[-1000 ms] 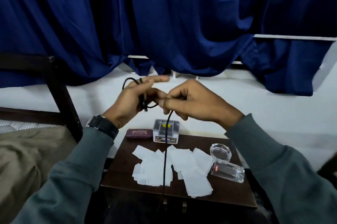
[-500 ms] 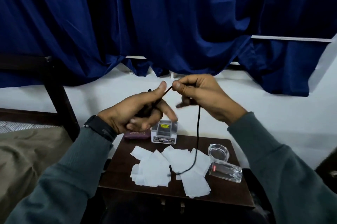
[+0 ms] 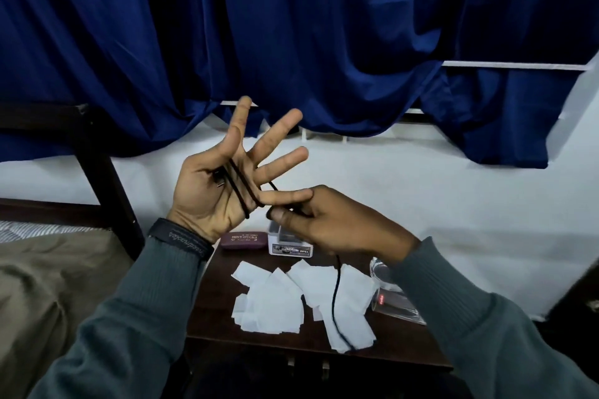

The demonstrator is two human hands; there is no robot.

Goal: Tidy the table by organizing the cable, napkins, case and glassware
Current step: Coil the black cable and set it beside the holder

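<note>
Head view showed the left hand (image 3: 207, 194) spread flat, the black cable (image 3: 244, 182) looped across its palm. The right hand (image 3: 340, 223), just beside, pinched it, with the tail hanging below over napkins (image 3: 278, 301). It seemed light and limp, so best gripped near the loops.

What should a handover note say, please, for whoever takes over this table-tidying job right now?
Left hand: open, fingers spread, cable looped across its palm.
Right hand: pinches the cable just beside the left hand; the tail hangs down onto the napkins.
Napkins lie scattered on the table; maroon case at the back beside a small box; glassware at the right, partly hidden by the sleeve.
Done: winding begun.
Left: finish coiling, set the cable down, stack napkins, arrange case and glassware.
</note>
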